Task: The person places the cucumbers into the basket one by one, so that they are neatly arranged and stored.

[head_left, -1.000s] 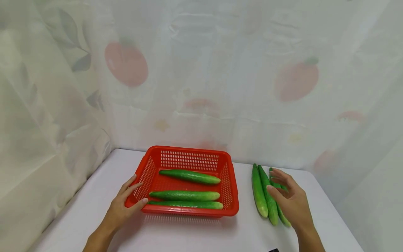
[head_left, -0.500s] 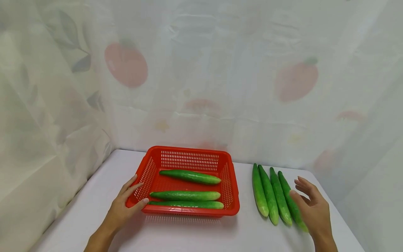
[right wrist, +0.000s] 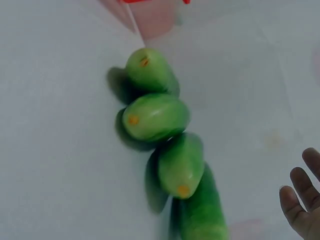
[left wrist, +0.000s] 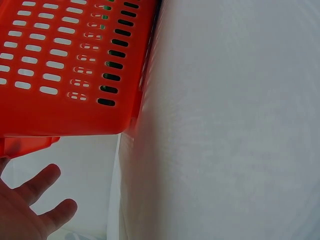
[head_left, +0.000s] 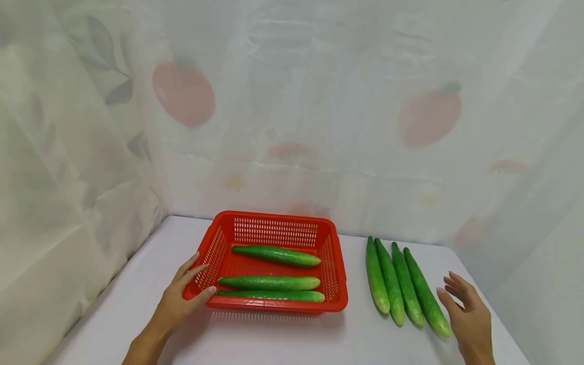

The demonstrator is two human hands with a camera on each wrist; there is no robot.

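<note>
My left hand is at the front left corner of a red plastic basket, its thumb at the front rim and its spread fingers over the left side. Inside the basket lie three green cucumbers, one cucumber towards the back and two close together at the front. To the right, my right hand hovers with loosely bent fingers, holding nothing. It is just right of the outermost cucumber in a row of several lying side by side. The right wrist view shows their pale ends, one cucumber among them, apart from the hand.
The basket and the row stand on a white table. Behind it hangs a pale curtain with fruit prints, and another curtain closes the left side. Bare tabletop separates the basket from the row.
My right hand has moved right and towards me, from over the row of cucumbers to beside it, uncovering the outermost one. The left hand and the basket have stayed put.
</note>
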